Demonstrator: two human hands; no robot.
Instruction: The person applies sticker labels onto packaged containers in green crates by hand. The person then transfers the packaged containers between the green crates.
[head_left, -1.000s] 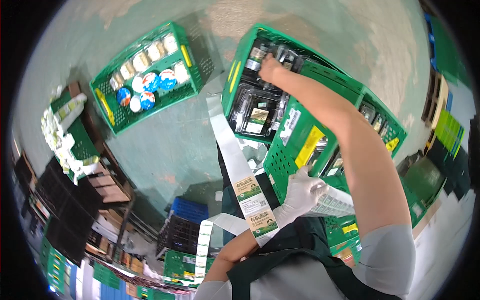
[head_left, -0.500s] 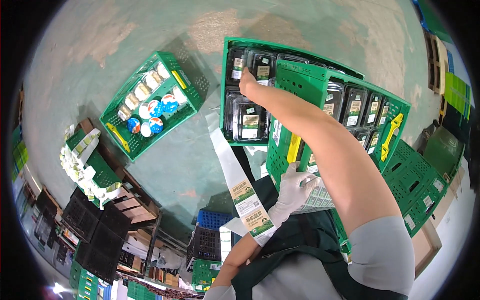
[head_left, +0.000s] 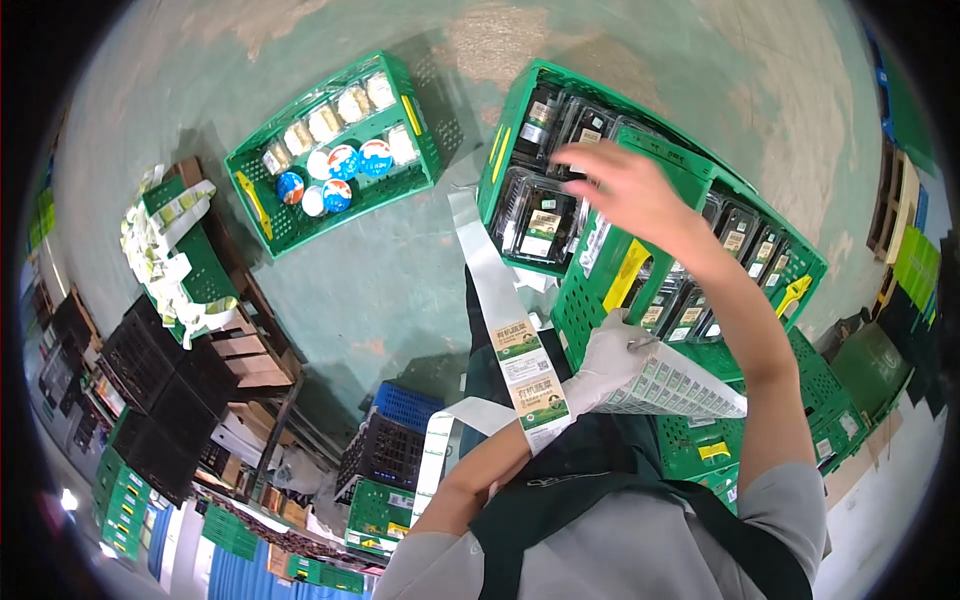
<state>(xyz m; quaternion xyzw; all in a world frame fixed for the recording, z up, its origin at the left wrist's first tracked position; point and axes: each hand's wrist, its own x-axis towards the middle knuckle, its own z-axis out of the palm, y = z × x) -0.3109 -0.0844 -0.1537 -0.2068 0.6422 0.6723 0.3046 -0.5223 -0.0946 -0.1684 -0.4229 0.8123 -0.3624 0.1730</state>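
Observation:
My right hand (head_left: 615, 190), bare, is over a green crate (head_left: 520, 85) of clear-lidded dark punnets (head_left: 540, 225), fingers apart and holding nothing visible. A second crate (head_left: 575, 310), with more punnets, sits in front of it at the right. Beside that crate's near edge my left hand (head_left: 605, 365), in a white glove, is closed on a sheet of small labels (head_left: 680, 390). A long backing strip (head_left: 475, 255), with larger printed labels (head_left: 515, 350) at its lower part, lies across my left forearm.
On the green floor (head_left: 370, 290) at upper left is a crate (head_left: 260, 225) of pale packs and round blue-white items. Crumpled label strips (head_left: 170, 270) lie on crates over pallets at left. Black crates (head_left: 165, 400) stand lower left, stacked green crates (head_left: 840, 440) at right.
My right hand has drawn back from among the punnets toward the right, its fingers now spread above them. My left hand still grips the label sheet.

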